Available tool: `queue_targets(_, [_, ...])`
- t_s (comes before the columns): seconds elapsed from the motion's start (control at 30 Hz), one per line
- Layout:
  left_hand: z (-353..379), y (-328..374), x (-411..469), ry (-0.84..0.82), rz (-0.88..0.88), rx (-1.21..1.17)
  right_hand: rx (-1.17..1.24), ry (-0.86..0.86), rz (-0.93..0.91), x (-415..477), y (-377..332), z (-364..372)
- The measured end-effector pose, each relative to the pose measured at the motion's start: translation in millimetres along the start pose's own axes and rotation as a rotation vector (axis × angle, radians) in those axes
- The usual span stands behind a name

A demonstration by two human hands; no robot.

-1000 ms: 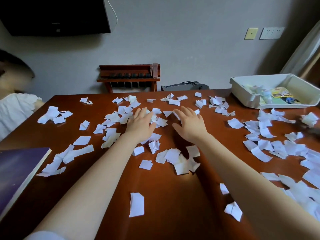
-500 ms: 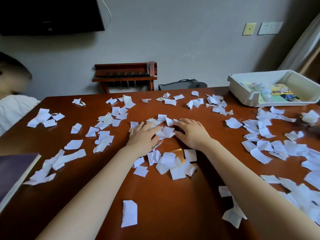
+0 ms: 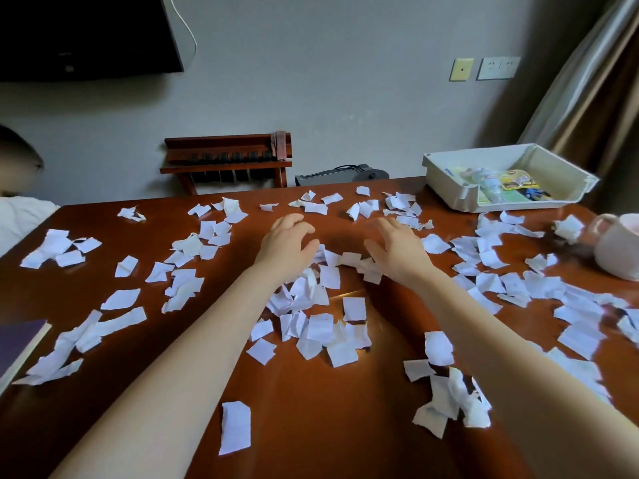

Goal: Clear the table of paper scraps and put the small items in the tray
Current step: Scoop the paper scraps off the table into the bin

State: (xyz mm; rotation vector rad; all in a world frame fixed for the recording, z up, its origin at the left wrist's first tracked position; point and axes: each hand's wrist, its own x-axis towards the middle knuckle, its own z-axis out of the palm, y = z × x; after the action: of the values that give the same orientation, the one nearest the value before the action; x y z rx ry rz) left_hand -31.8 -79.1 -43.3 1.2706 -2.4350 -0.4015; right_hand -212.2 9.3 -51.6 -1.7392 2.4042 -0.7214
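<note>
Reading this as a raking step: both hands sit near the middle of the worktop (image 3: 311, 420), at the far edge of a loose heap of paper scraps (image 3: 313, 295).

- Left hand (image 3: 285, 247) is at 11 o'clock of the heap and right hand (image 3: 397, 248) at 1 o'clock. They are apart, with bare wood between them.
- Both hands have fingers spread and half-bent, claw style, and grip nothing.
- Right hand's thumb side touches the top scraps. I can't tell whether the left hand makes contact.

Scrap layout:
- The heap runs from centre toward 6 o'clock.
- Scattered patches lie at 9–10 o'clock and a dense band at 3–4 o'clock.
- A thin line follows the far edge at 12 o'clock, and there are strays at 5 and 7 o'clock.
- Most of the paper is ungathered, so I judge the job to be early.

Other things:
- The white tray (image 3: 446, 188) sits at 1–2 o'clock on the far corner. Small items (image 3: 511, 188) are already inside, and I can't identify them.
- The mug (image 3: 619, 250) is at 3 o'clock, with scraps just beside it.
- The book (image 3: 17, 344) is at the 8 o'clock edge.

Handling, my estimate:
- The scraps look very light, thin and floppy.
- The wood looks glossy, so flat pieces should slide easily but be hard to pinch one at a time.
- Creased or curled pieces offer a raised edge to pinch.
- Better to sweep with flat palms into one heap, then come in from both sides, get fingers under it and squeeze it together.
- Move slowly, since loose pieces could flutter or slip off the near edge.
- Go easy around the mug.
</note>
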Motion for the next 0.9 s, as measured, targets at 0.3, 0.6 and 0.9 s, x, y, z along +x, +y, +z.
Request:
queue_targets(0.3, [34.4, 15.7, 119.1, -0.121, 0.004, 0.202, -0.094, 0.020, 0.135, 89.7, 65.6, -3.8])
queue_targets(0.6, [71.6, 1.4, 182.9, -0.294, -0.150, 0.250, -0.256, -0.226, 0.175, 173.6, 85.6, 23.2])
queue_targets(0.9, [77.3, 19.0, 138.2, -0.399, -0.014, 0.242, -0.255, -0.392, 0.082, 121.1, 85.6, 11.2])
